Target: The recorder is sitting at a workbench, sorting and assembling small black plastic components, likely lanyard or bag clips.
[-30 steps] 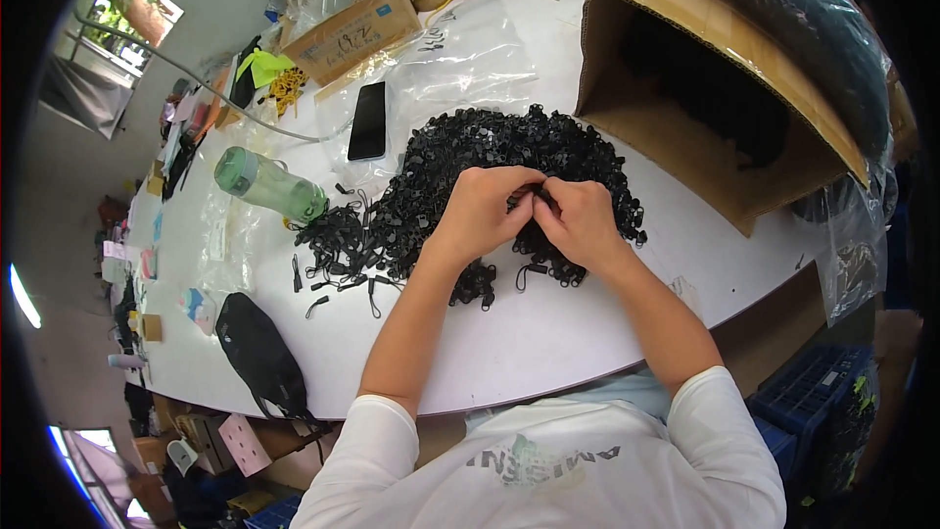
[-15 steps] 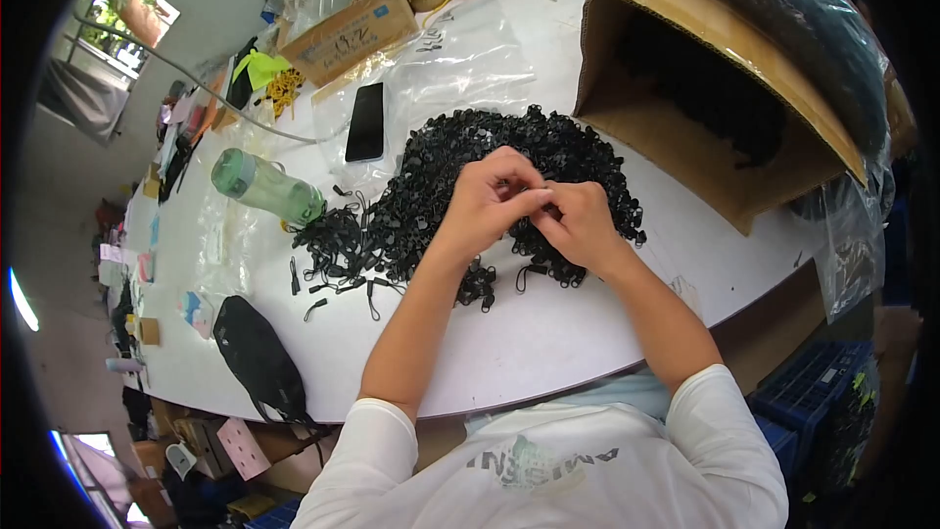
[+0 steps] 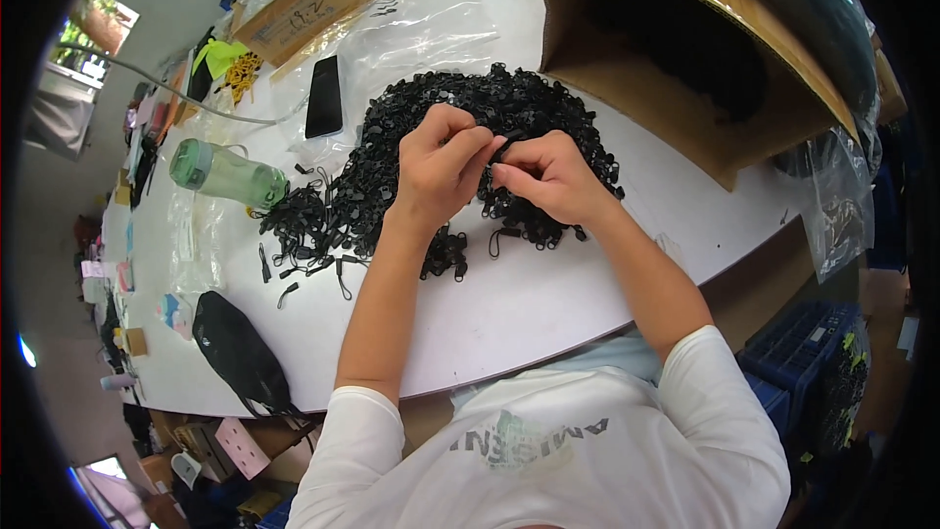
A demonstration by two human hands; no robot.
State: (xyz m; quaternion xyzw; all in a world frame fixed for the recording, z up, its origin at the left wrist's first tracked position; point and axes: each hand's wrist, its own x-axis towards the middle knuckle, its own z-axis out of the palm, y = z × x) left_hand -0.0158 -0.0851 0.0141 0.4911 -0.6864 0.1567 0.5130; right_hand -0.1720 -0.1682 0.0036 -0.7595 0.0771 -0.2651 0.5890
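Observation:
Above a large heap of small black zipper sliders, my two hands meet, both closed in a pinch. My left hand grips one side of a small black zipper pull, and my right hand pinches the other side. Fingers cover most of that piece, so its exact form is hard to make out. Left of the heap lies a smaller cluster of black cord-loop pulls, with several strays around it. One looped pull rests just below my hands.
A cardboard box lies open at the right with dark contents. Left of the heap are a phone, a green bottle and a black pouch. A clear plastic bag and a smaller carton sit behind.
My hands have come slightly apart, and black material now shows between the fingertips. The whole view has shifted, so table things appear further left and higher.

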